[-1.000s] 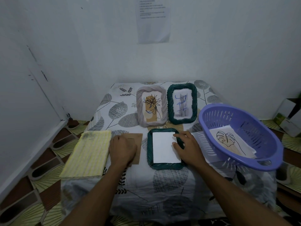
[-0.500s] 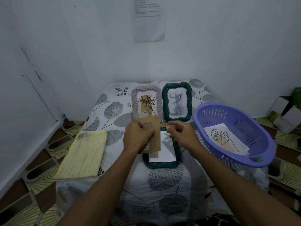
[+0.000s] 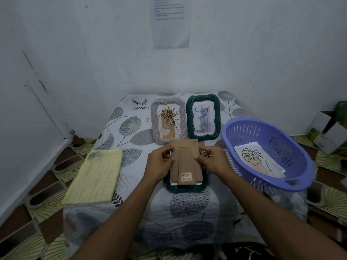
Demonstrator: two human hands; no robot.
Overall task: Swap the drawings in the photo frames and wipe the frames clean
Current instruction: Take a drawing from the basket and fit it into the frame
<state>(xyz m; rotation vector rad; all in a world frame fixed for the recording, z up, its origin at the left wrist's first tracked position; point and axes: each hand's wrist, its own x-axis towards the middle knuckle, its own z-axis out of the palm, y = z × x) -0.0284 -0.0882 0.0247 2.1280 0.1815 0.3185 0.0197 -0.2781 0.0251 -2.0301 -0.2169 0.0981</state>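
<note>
A dark green frame [image 3: 185, 188] lies face down at the middle of the table. Over it I hold its brown cardboard backing board [image 3: 185, 162], with a stand flap and a barcode sticker. My left hand [image 3: 161, 163] grips the board's left edge. My right hand [image 3: 212, 160] pinches its right edge. White paper shows under the board's lower edge. Behind them a grey frame [image 3: 167, 121] with a flower drawing and a second dark green frame [image 3: 203, 117] with a blue-line drawing stand upright. A folded yellow cloth [image 3: 95, 177] lies at the left.
A purple plastic basket [image 3: 266, 152] at the right holds loose sheets, the top one a leaf drawing [image 3: 252, 156]. The small table [image 3: 131, 128] has a leaf-print cover and stands against a white wall. Cardboard boxes [image 3: 328, 136] sit on the floor at far right.
My left hand picked the backing board off the table at the left and brought it over the face-down frame. My right hand left the white paper and took the board's right edge.
</note>
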